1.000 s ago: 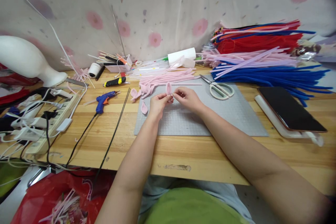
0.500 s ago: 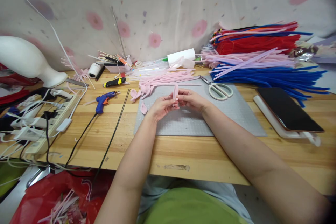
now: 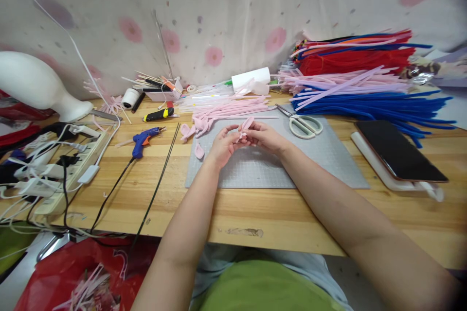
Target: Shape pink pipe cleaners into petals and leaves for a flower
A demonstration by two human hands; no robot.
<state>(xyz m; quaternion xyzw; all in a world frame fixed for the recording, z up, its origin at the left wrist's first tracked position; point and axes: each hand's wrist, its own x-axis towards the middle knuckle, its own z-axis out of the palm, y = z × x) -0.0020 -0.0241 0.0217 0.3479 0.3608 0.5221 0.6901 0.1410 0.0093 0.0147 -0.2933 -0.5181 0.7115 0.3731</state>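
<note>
Above the grey cutting mat (image 3: 262,170), my left hand (image 3: 225,146) and my right hand (image 3: 265,137) meet, both with fingers pinched on a pink pipe cleaner (image 3: 247,123) bent into a narrow petal-like loop. The loop's upper part leans to the right above my fingertips; its lower end is hidden by them. Left of my left hand, a small pink pipe-cleaner petal (image 3: 199,151) lies on the mat's edge. More pink looped pieces (image 3: 202,126) sit behind it, near a bundle of straight pink pipe cleaners (image 3: 237,107).
Scissors (image 3: 304,125) with pale handles lie on the mat's far right. A blue glue gun (image 3: 143,142) and power strip (image 3: 73,170) with tangled cables are at left. Blue pipe cleaners (image 3: 368,109) are piled at back right, a phone (image 3: 399,150) before them.
The pink loop has tipped from upright to leaning right. My fingers have shifted slightly around its lower end, and both hands stay together over the mat.
</note>
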